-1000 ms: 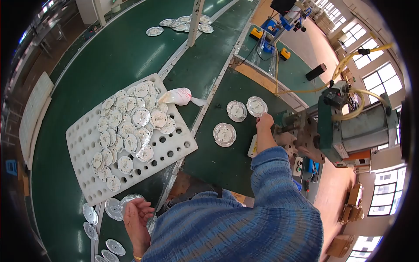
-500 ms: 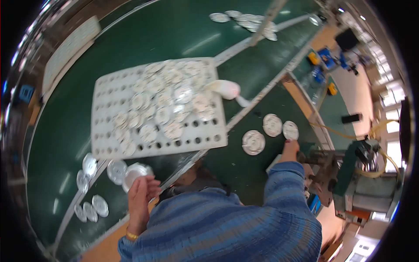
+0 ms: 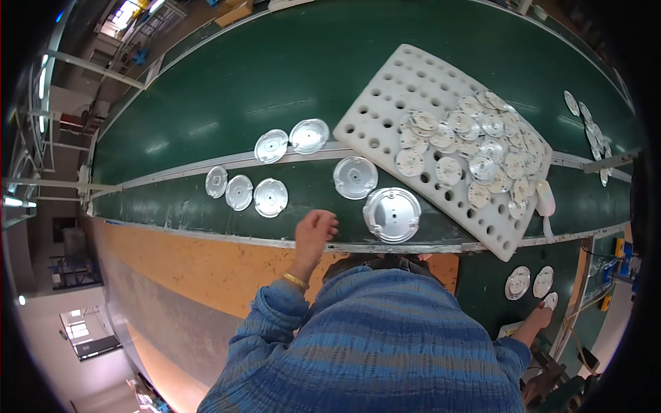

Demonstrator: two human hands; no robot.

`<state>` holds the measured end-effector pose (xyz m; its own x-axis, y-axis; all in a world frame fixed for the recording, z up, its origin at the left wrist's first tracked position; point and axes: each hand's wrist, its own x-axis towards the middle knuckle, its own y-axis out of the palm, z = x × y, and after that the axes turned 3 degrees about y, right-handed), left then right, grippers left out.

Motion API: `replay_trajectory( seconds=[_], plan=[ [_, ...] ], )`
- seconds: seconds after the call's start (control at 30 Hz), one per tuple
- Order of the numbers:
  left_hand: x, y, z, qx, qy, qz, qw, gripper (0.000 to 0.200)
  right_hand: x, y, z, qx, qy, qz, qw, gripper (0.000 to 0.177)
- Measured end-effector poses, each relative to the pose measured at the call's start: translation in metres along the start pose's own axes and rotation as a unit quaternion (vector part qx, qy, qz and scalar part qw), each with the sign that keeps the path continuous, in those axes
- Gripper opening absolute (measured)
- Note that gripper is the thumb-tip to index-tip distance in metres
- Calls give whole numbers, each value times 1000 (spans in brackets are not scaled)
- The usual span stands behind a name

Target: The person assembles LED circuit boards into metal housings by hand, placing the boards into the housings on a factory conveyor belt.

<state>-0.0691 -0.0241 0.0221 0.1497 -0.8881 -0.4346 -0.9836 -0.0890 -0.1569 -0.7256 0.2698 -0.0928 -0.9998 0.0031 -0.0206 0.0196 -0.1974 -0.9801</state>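
Note:
My left hand [image 3: 315, 234] is raised at the bench's front edge, its fingers curled with nothing visible in them. Just right of it lie two round metal discs, the nearer one [image 3: 392, 215] larger than the other [image 3: 355, 177]. My right hand [image 3: 539, 320] reaches out to the lower right, its fingers on a small white disc [image 3: 550, 301]. Beside that disc are two more round plates [image 3: 518, 283]. A white perforated board [image 3: 385, 96] carries a heap of small round plates [image 3: 482, 167].
Several metal discs [image 3: 270, 197] lie on the green bench [image 3: 227, 103] at left. A white bottle [image 3: 545, 201] stands against the board's right edge. More discs [image 3: 589, 131] lie at far right. Machine parts [image 3: 551, 372] are beside my right arm.
The view has swung toward the left, so the board and both hands appear further right. My left hand's fingers are more curled. My right hand is still at the small disc.

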Motion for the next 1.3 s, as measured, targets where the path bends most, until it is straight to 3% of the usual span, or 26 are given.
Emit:
replay_trajectory(
  seconds=[0.07, 0.13, 0.23, 0.3, 0.37, 0.43, 0.47, 0.53, 0.6, 0.67, 0.7, 0.73, 0.83, 0.93, 1.07, 1.17, 1.3],
  plan=[
    [20, -40, 29, 29, 17, -130, 991, 18, 0, 6, 14, 244, 76, -1, 967, 26],
    [38, -81, 57, 1, -18, -260, 966, 17, -5, 7, 39, 424, 115, -1, 898, 24],
    [67, -137, 103, 62, -18, -372, 926, 22, -39, -2, 98, 536, 74, 52, 839, 22],
    [80, -154, 111, 138, -55, -392, 908, 31, -98, -19, 149, 572, -9, 130, 810, 19],
    [93, -167, 128, 136, -79, -382, 911, 34, -162, -41, 198, 512, -89, 188, 833, 20],
    [97, -166, 129, 182, -47, -382, 905, 37, -242, -71, 242, 409, -253, 191, 856, 15],
    [92, -160, 115, 199, -41, -375, 904, 36, -268, -72, 252, 429, -252, 259, 828, 14],
    [91, -153, 110, 205, -36, -365, 908, 33, -321, -83, 274, 342, -339, 345, 806, 16],
    [95, -161, 116, 184, -41, -357, 915, 30, -365, -92, 290, 283, -449, 377, 759, 26],
    [102, -182, 138, 130, -56, -349, 926, 27, -394, -93, 304, 232, -580, 323, 711, 31],
    [108, -184, 145, 103, -62, -343, 932, 25, -400, -91, 307, 226, -596, 312, 704, 31],
    [90, -167, 107, 51, -110, -313, 942, 20, -404, -88, 310, 219, -612, 299, 698, 32],
    [80, -165, 111, -35, -59, -275, 959, 17, -397, -82, 312, 213, -617, 246, 717, 27],
    [67, -153, 102, -67, -40, -290, 954, 14, -374, -64, 313, 212, -574, 221, 759, 22],
    [52, -147, 95, -77, 10, -250, 965, 12, -347, -50, 333, 167, -587, 171, 773, 18],
    [42, -135, 71, -58, 21, -213, 975, 11, -336, -42, 356, 123, -623, 162, 755, 25],
    [34, -115, 51, -126, 18, -146, 981, 13, -336, -38, 381, 57, -682, 138, 716, 38]
  ],
)
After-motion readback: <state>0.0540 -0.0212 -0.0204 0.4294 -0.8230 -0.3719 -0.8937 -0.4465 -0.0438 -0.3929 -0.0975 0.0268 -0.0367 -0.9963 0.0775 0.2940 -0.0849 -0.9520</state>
